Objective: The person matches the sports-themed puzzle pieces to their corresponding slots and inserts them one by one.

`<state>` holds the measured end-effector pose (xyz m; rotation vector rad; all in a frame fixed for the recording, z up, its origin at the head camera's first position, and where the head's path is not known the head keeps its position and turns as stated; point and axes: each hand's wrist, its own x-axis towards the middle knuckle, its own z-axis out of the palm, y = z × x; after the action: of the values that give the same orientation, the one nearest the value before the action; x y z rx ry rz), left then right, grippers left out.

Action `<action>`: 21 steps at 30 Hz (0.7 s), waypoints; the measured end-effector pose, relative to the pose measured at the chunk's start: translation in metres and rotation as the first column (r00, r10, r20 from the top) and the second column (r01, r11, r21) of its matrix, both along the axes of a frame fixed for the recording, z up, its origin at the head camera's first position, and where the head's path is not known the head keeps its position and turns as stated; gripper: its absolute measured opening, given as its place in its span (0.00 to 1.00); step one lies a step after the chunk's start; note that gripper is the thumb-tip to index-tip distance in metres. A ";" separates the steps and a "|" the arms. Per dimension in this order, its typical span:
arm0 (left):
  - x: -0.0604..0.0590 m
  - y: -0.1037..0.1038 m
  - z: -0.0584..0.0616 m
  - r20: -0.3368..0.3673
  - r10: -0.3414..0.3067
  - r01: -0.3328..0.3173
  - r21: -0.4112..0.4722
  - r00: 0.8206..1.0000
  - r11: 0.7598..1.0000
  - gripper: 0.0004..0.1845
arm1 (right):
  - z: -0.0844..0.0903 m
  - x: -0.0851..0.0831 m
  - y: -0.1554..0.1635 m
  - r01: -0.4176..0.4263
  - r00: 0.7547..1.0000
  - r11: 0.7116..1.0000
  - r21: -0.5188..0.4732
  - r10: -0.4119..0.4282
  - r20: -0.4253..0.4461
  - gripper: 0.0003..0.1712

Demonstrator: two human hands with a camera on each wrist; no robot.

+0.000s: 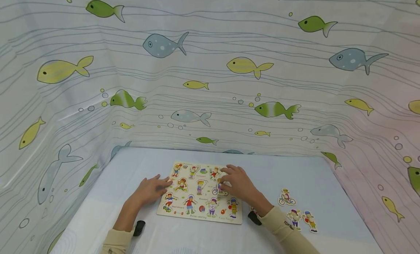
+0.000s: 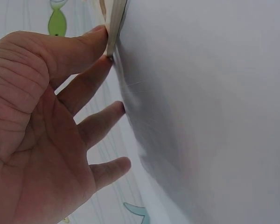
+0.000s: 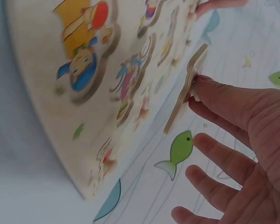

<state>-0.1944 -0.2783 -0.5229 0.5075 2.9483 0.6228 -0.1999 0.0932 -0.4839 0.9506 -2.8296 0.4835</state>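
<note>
A flat wooden puzzle board [image 1: 226,220] with printed children in several sports lies on the table. My left hand [image 1: 151,189] is at its left edge; in the left wrist view the thumb and index fingertip touch the board's edge [image 2: 114,28], the other fingers spread and fairly straight. My right hand [image 1: 241,183] is over the board's right side. In the right wrist view its thumb and index finger pinch a wooden puzzle piece [image 3: 183,95], seen almost edge-on and apart from the board, so its picture cannot be told.
Right of the board lie loose puzzle pieces: a cyclist [image 1: 287,197], a child in a purple cap [image 1: 294,219] and a child with a ball [image 1: 310,222]. Another piece is partly hidden beneath my right wrist. A fish-patterned sheet [image 1: 216,100] surrounds the table [image 1: 269,166].
</note>
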 end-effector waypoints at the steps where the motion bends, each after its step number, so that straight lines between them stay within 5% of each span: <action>1: 0.000 0.000 0.000 -0.001 0.001 -0.001 0.002 1.000 1.000 0.21 | 0.000 0.000 -0.003 -0.004 1.000 1.000 0.001 0.004 0.000 0.08; 21: 0.002 0.001 0.004 0.011 0.000 0.000 -0.005 1.000 1.000 0.20 | 0.001 -0.015 -0.049 -0.034 0.999 0.998 0.056 0.033 0.016 0.08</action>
<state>-0.1928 -0.2775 -0.5187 0.5026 2.9385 0.6160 -0.2148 0.0438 -0.4832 1.0097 -2.8594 0.4189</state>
